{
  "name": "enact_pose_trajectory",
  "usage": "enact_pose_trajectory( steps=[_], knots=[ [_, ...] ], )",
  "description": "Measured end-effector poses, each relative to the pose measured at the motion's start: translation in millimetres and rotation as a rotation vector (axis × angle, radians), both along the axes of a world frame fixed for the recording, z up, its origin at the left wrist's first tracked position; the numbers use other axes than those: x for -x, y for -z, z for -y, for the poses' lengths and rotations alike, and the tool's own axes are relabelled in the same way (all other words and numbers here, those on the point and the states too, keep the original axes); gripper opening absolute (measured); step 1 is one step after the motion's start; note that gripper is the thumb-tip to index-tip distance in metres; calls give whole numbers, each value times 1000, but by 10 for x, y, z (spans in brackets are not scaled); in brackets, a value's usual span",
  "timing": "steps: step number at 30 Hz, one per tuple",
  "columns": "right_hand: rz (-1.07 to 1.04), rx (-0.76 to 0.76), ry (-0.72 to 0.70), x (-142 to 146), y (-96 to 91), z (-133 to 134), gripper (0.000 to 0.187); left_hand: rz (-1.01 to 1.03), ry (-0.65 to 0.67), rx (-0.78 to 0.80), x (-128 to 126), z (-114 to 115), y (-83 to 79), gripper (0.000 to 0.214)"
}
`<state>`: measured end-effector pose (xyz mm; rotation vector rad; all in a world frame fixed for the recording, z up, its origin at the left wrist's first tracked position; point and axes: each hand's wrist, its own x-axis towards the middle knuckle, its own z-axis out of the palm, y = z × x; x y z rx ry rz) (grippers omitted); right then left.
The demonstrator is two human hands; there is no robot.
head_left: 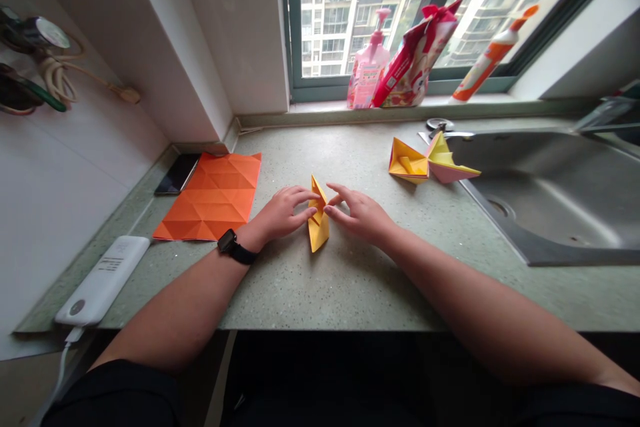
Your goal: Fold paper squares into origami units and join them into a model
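A yellow folded paper boat (319, 235) stands on the counter in front of me, its long points toward and away from me. My left hand (285, 213) is closed on its left side, with thumb and fingertips over the edge. From the right, my right hand (361, 215) pinches the opposite edge near the middle, its index finger raised a little. The fingers hide part of the boat's inner folds. Farther right, beside the sink, sit another yellow folded paper boat (407, 163) and a yellow and pink folded paper piece (447, 165), touching each other.
An orange creased paper sheet (210, 197) lies left, against a dark phone (179, 173). A white power bank (103, 280) with a cable is at the left front. The steel sink (550, 257) is right. A pink pump bottle (369, 73), red bag (417, 57) and orange-white bottle (487, 63) line the windowsill.
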<state>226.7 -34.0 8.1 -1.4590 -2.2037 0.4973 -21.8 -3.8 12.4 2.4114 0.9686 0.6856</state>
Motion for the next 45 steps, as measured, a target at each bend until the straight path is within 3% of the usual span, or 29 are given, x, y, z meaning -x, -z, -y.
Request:
enact_pose_trajectory(
  steps=[5,11,17,21,28,35,40,45],
  knots=[
    [-39,2,31,-18,17,-11,61,15,17,-39,-31,76,-59,32],
    [-112,-10,67,-55,62,-44,54,9,-68,-81,-17,54,-41,22],
    [-112,-130,52,-123,135,-112,31,-1,-131,-96,13,28,5,14],
    [-35,-99,6,-168,150,-160,18,-70,-152,-93,38,9,37,14],
    [6,-61,1,-177,166,-188,26,-124,-104,-126,60,-27,88,20],
    [-42,-80,-115,-170,266,-172,62,-4,-9,-161,53,-10,92,43],
    [-29,-50,-111,-167,274,-165,65,-9,11,-185,47,-11,100,38],
    [-92,-130,-26,-200,191,-179,63,-3,-10,-181,39,5,82,32]
  ],
)
